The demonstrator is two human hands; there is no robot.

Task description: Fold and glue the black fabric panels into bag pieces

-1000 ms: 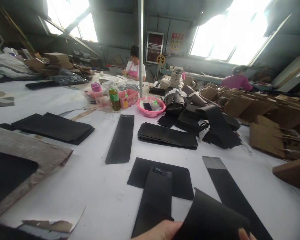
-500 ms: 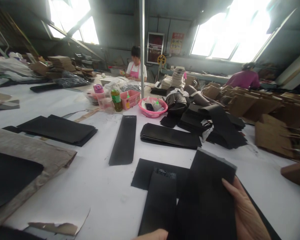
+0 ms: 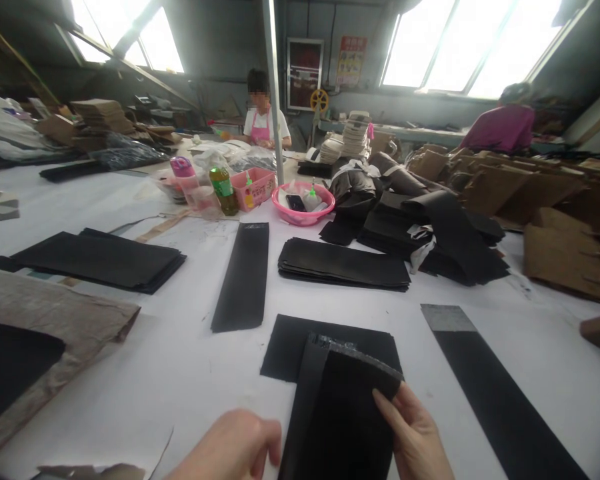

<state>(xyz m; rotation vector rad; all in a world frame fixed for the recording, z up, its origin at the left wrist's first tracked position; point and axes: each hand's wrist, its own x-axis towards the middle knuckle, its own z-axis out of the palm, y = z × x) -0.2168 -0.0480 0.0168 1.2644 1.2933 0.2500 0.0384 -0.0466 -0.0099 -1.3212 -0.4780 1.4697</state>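
My right hand (image 3: 417,437) pinches the right edge of a flat black strip (image 3: 355,413), thumb on its face. The held strip overlaps another black strip with a shiny band (image 3: 325,341) at its far end, which looks like glue. Beneath their far ends lies a crosswise black piece (image 3: 285,350). Beside the strips' left edge is my left hand (image 3: 233,443), its fingers curled in; whatever they may hold is hidden. A long black strip with a grey end (image 3: 490,387) lies to the right of my right hand.
Another black strip (image 3: 243,280) and a stack of black strips (image 3: 343,263) lie ahead. A pink basin (image 3: 304,217), pink basket (image 3: 255,190) and bottle (image 3: 223,192) stand beyond. Brown paper bags (image 3: 563,257) fill the right. Two people sit further back.
My right hand has moved left and lowered its strip over the other one, uncovering the long grey-ended strip. My left hand has risen further into view. The camera view has shifted slightly.
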